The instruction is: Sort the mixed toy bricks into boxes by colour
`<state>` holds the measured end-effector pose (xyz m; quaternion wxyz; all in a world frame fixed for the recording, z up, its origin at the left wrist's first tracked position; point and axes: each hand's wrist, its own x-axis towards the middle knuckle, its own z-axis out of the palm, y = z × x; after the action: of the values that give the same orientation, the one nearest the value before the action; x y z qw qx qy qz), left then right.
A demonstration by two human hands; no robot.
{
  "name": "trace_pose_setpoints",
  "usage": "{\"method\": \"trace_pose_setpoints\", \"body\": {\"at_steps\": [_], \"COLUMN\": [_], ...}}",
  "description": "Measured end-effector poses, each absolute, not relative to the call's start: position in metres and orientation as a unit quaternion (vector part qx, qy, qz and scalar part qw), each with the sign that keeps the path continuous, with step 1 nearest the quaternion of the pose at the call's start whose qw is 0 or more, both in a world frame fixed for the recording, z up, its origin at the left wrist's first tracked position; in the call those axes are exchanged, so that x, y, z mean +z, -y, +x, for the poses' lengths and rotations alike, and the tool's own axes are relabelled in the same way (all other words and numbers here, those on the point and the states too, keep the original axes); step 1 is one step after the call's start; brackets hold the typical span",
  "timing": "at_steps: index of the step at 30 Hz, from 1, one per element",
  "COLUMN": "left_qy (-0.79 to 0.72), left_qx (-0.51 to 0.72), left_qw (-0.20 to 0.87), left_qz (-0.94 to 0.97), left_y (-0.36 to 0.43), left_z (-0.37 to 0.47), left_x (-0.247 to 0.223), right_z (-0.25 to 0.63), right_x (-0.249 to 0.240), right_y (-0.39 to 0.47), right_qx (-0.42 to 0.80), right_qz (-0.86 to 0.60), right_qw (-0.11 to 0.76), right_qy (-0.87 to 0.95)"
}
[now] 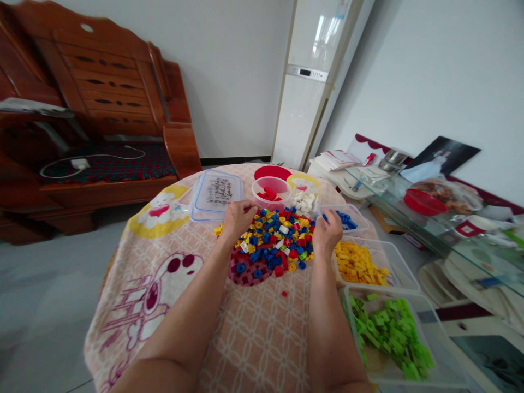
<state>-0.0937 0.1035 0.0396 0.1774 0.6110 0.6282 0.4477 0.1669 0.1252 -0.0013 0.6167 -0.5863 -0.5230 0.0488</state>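
Observation:
A heap of mixed toy building bricks (270, 240) in red, blue, yellow and white lies on the table between my hands. At its left edge is my left hand (239, 217), fingers bent and drawn together; what they hold, if anything, is hidden. On the other side my right hand (328, 232) pinches a small blue brick (325, 218) beside the clear box of blue bricks (347, 220). Red bricks (269, 194) sit in a round clear tub (254, 192), with white bricks (303, 203) to its right.
Boxes of yellow bricks (358, 265) and green bricks (393, 333) line the table's right side. Blue-rimmed lids (216, 191) lie at the back left. A loose red piece (284, 293) rests on the patterned tablecloth (262, 338). A cluttered glass shelf (442, 234) stands to the right.

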Motion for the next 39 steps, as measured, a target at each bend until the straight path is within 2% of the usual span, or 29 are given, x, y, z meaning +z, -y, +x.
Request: {"method": "trace_pose_setpoints", "body": {"at_steps": [6, 13, 19, 25, 34, 39], "left_qy": [-0.627, -0.629, -0.63, -0.632, -0.626, -0.628], "left_qx": [0.448, 0.445, 0.445, 0.447, 0.451, 0.448], "left_qw": [0.178, 0.181, 0.175, 0.169, 0.178, 0.179], "left_qz": [0.612, 0.611, 0.612, 0.61, 0.611, 0.611], "left_y": [-0.103, -0.104, -0.104, -0.104, -0.104, -0.104], "left_z": [-0.093, -0.094, -0.095, -0.094, -0.094, -0.094], "left_x": [0.039, 0.04, 0.04, 0.039, 0.04, 0.039], "right_z": [0.143, 0.132, 0.132, 0.141, 0.134, 0.139], "right_x": [0.003, -0.004, -0.002, 0.0, -0.001, 0.006], "right_y": [-0.119, -0.117, -0.118, -0.119, -0.117, -0.115], "right_qx": [0.083, 0.06, 0.059, 0.078, 0.059, 0.089], "right_qz": [-0.506, -0.52, -0.533, -0.519, -0.516, -0.529], "right_qw": [0.507, 0.388, 0.391, 0.436, 0.378, 0.413], "right_qy": [0.693, 0.758, 0.749, 0.731, 0.766, 0.737]}}
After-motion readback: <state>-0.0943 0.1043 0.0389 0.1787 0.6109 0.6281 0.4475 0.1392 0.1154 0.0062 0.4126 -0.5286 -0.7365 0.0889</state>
